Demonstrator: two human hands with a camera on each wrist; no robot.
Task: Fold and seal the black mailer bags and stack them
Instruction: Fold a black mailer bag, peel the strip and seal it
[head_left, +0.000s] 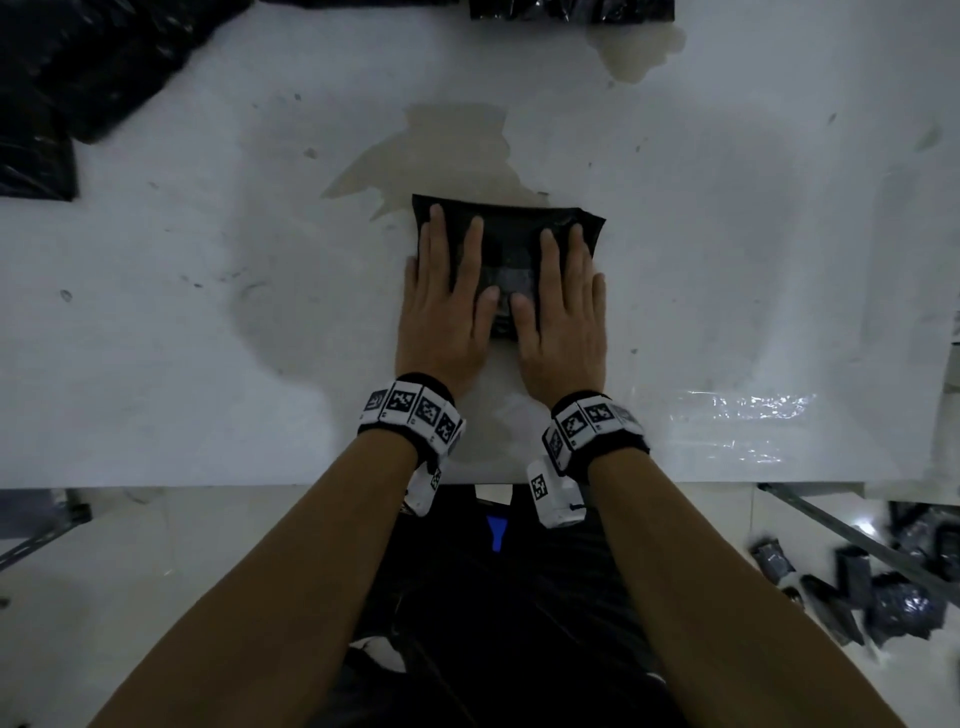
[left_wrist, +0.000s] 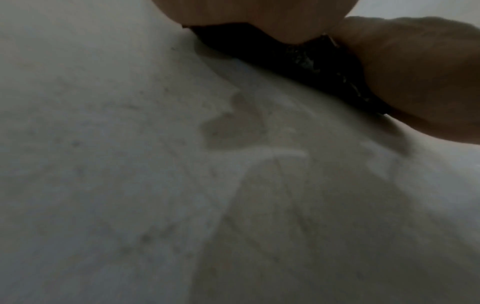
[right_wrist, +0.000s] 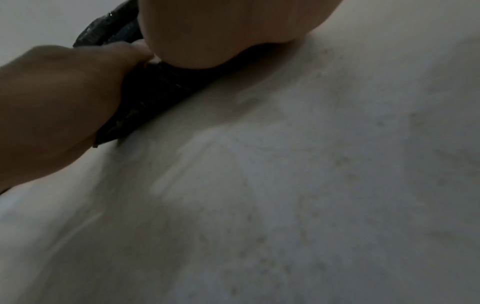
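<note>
White table (head_left: 208, 364), stained. Folded black mailer bag (head_left: 511, 234) lies flat at mid-table, toward the near edge. Left hand (head_left: 447, 306) and right hand (head_left: 563, 312) press it side by side, fingers straight, palms down, thumbs nearly touching.

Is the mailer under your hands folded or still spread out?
Folded: the black mailer bag is a compact rectangle, pressed flat by left hand and right hand.

Bare table (head_left: 727, 291) beside mailer bag (head_left: 511, 234)
</note>
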